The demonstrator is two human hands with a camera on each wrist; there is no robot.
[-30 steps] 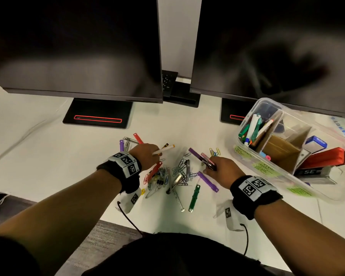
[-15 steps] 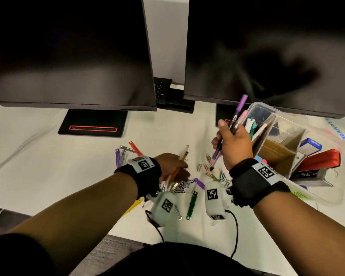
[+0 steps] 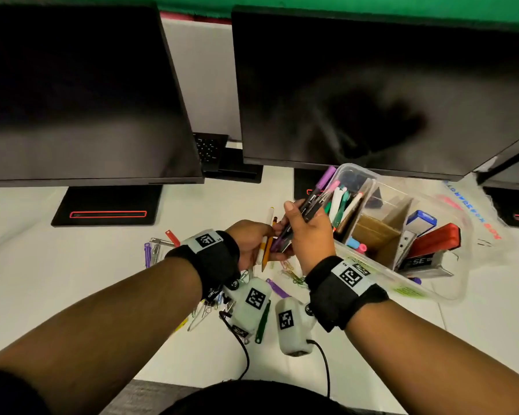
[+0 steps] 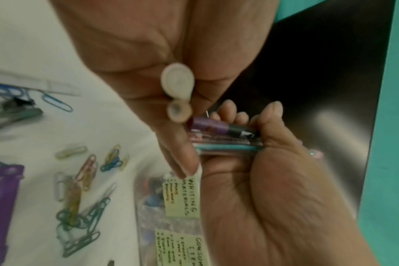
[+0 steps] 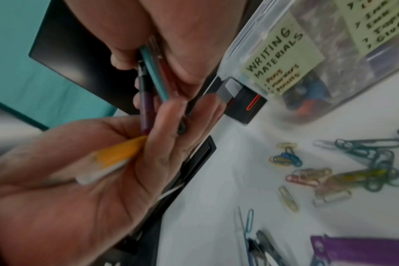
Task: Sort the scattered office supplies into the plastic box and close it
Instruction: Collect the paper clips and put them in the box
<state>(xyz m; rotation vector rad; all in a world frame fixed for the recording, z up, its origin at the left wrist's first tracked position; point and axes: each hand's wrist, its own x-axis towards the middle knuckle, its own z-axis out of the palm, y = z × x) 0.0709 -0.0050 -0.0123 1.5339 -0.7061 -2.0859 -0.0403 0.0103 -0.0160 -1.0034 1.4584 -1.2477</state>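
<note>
My right hand (image 3: 294,214) grips a bundle of pens (image 3: 319,193), purple, pink and black, tips pointing up at the left end of the clear plastic box (image 3: 372,274). My left hand (image 3: 267,244) holds a white pen and an orange pencil (image 3: 266,250) and touches the lower end of the bundle. In the left wrist view the white pen end (image 4: 178,81) and pencil end (image 4: 179,110) sit in my left fingers, beside the pens (image 4: 223,138). In the right wrist view the pencil (image 5: 116,158) lies in my left palm under the pens (image 5: 152,72).
Coloured paper clips (image 3: 291,272), binder clips and purple (image 3: 277,289), green (image 3: 262,322) and red (image 3: 173,238) plastic strips lie on the white desk under my wrists. The box holds markers, a red stapler (image 3: 435,241) and cardboard dividers. Two dark monitors (image 3: 357,85) stand behind.
My left hand has lifted the white pen and pencil off the desk and met my right hand, which stays raised with its pens by the box.
</note>
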